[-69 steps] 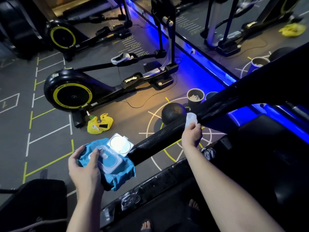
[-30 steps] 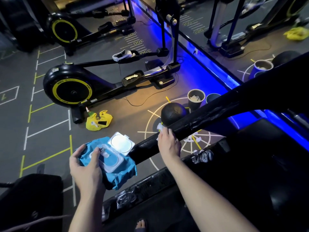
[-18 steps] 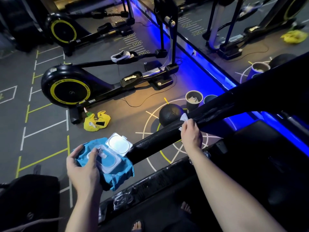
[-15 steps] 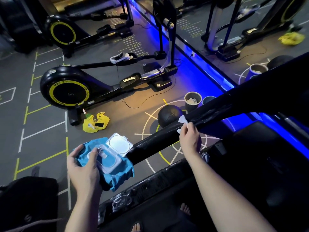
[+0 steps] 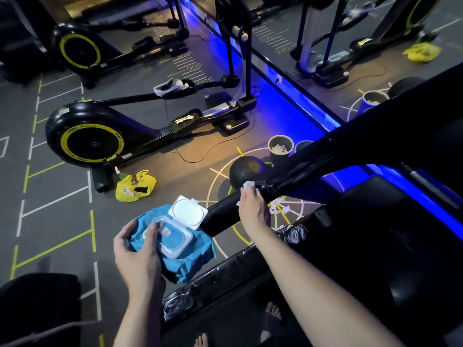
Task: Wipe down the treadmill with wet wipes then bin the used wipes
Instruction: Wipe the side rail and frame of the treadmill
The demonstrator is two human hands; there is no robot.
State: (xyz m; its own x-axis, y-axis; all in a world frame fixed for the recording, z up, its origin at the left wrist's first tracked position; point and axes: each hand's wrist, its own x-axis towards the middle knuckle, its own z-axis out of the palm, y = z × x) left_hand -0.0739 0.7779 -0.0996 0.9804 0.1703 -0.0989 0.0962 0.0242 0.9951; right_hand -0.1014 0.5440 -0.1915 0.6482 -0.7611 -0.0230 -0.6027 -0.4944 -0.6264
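**Wipe on the rail, pack at the ready**

Pinches a crumpled white wet wipe (image 5: 248,184) in the right grip (image 5: 253,209) and presses it onto the black treadmill handrail (image 5: 300,171), low on the sloping bar. Curls the fingers over the wipe, knuckles up, reaching in from the lower right. Shows wet streaks on the rail just past the wipe.

Over on the other side, holds the blue wipes pack (image 5: 190,251) in the left grip (image 5: 136,254): thumb laid on top by the white dispenser, fingers wrapped round the pack's left edge. Keeps the lid (image 5: 188,212) flipped open, right beside the handrail's lower end. Hard to tell in this dim light whether a fresh wipe pokes from the opening.

Down on the floor (image 5: 62,196), beyond the rail: a round bin (image 5: 280,149) with pale crumpled wipes inside, near a black ball (image 5: 246,170). Below the rail, white scraps (image 5: 278,209) on the circle markings. Further left, a yellow bag (image 5: 135,187) beside the black-and-yellow elliptical trainer (image 5: 87,141).
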